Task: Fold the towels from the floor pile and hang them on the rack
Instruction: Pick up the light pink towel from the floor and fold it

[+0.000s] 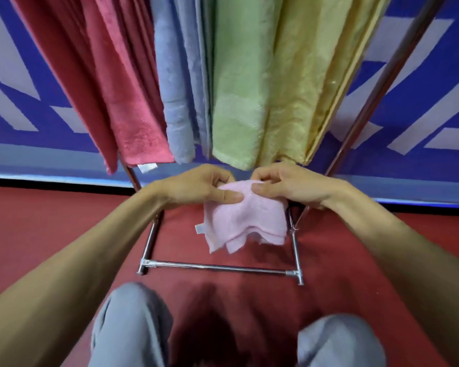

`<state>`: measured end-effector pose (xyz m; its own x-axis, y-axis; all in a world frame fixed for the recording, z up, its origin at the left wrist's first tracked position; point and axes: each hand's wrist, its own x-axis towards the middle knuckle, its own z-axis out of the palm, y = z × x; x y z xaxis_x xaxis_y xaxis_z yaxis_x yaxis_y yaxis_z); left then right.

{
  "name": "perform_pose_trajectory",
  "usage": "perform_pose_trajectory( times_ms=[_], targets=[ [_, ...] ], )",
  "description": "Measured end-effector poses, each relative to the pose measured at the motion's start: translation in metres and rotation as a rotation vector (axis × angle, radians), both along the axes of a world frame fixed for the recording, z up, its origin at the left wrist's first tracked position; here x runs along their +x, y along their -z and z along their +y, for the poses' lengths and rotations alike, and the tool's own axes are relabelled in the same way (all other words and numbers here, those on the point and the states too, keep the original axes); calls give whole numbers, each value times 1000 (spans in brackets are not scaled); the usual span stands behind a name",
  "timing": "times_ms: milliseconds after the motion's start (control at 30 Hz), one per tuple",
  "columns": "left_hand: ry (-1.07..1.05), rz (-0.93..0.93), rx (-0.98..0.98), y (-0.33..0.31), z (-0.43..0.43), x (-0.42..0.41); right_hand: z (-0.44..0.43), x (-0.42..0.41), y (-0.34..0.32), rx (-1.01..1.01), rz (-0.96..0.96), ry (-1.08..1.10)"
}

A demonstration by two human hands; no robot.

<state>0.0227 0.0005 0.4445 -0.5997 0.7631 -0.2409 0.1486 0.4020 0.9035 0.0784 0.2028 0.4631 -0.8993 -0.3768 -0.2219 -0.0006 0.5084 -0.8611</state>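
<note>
Our left hand (196, 189) pinches the top edge of the small pink towel (247, 218) between thumb and fingers. Our right hand (289, 186) clamps the same edge just beside it, so the folded layers hang together, likely ready for hanging. The towel is held above the floor (37, 221), before the rack (217, 267), which carries a red towel (133, 102), blue towel (175, 102), green towel (239, 102) and yellow towel (302, 88).

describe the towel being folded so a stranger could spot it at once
Start at the metal rack hung with long towels in red, blue, green and yellow. Below their hems, the left hand and right hand pinch a small folded towel. It alone is pale pink and off the rack.
</note>
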Motion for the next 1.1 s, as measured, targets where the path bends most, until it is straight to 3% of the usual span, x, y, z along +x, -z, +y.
perform_pose_trajectory(
  times_ms=[267,500,667,833,1000,1100],
  targets=[
    [92,-213,-138,-205,15,7,24,10,-211,36,-91,61],
    [171,-43,-213,-342,64,25,85,32,-356,-45,-40,226],
    [59,24,-96,-391,105,26,133,40,-394,-89,-47,273],
    [8,59,-110,-402,146,14,173,28,-389,101,-77,140],
    [-79,171,-160,-393,172,-1,181,14,-368,-40,-124,288],
    [-107,272,-224,-385,179,-20,179,1,-351,-197,-204,486]
  ],
)
